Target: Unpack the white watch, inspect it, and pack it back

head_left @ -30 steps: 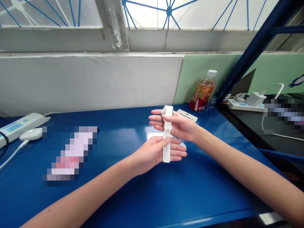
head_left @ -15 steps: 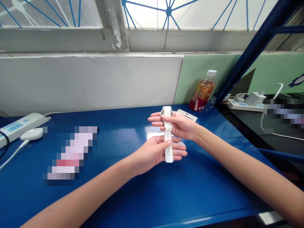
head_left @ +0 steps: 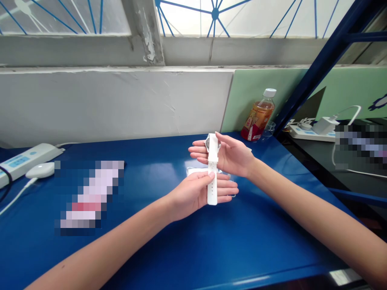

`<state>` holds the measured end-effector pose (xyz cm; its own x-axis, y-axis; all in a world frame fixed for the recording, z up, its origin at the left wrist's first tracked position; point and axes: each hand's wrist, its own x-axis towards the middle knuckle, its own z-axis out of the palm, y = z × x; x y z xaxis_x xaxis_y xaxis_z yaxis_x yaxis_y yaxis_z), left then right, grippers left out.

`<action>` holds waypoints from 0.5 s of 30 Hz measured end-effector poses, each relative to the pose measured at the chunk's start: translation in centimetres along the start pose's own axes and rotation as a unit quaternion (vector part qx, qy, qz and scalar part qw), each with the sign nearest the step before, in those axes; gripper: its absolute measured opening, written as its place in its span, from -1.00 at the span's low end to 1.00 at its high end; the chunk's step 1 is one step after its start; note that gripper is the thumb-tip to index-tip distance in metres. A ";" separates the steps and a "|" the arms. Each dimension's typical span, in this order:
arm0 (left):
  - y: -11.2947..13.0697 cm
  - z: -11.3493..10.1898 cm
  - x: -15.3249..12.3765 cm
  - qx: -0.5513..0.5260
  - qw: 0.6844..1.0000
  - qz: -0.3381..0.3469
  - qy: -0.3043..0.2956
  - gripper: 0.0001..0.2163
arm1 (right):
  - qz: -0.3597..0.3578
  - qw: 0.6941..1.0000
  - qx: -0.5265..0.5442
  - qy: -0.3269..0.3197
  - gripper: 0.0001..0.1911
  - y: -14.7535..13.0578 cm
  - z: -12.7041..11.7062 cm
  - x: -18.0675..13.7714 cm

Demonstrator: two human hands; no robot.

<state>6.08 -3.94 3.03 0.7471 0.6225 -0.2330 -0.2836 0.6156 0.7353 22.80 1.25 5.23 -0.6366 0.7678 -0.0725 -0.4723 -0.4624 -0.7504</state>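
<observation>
A white wristwatch [head_left: 213, 150] hangs lengthwise between both hands, above the desk. My left hand [head_left: 192, 191] grips the lower, holed end of its strap, thumb on top and fingers stretched out flat beneath. At the watch head, my right hand [head_left: 234, 157] lies palm up behind it. The right fingers are extended and the thumb is lifted off the strap, so the watch only rests against that hand. Behind the left fingers, a clear packet with something white [head_left: 193, 171] is mostly covered.
The blue desk [head_left: 157, 249] meets a wall at the back. A drink bottle [head_left: 258, 119] stands at the back right, beside a blue metal post [head_left: 314, 60]. To the left lie a power strip [head_left: 30, 159], a white charger [head_left: 40, 170] with its cable, and a blurred-out object [head_left: 96, 189].
My right thumb has lifted off the strap and the right hand has opened. The watch has shifted slightly left and up. My left hand keeps its grip on the strap end.
</observation>
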 end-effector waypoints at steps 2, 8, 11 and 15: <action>0.1 0.0 0.0 -0.009 1.000 0.002 -0.005 -0.70 | 0.003 1.000 0.004 -0.003 -0.40 -0.1 0.0 0.0; 0.2 -0.1 0.0 -0.021 0.999 -0.005 -0.038 -0.69 | 0.020 1.000 -0.001 -0.008 -0.33 -0.2 -0.2 -0.1; 0.1 -0.2 0.0 -0.017 0.999 -0.005 -0.051 -0.70 | 0.017 1.000 -0.003 -0.012 -0.33 -0.1 -0.3 -0.1; 0.1 -0.2 -0.1 -0.013 0.998 -0.002 -0.060 -0.70 | 0.015 1.000 -0.005 -0.014 -0.31 -0.1 -0.3 -0.1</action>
<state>5.86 -3.78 2.99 0.8143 0.5590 -0.1563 -0.2951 0.6305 0.7179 23.12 1.33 5.15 -0.6676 0.7405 -0.0772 -0.4468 -0.4814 -0.7541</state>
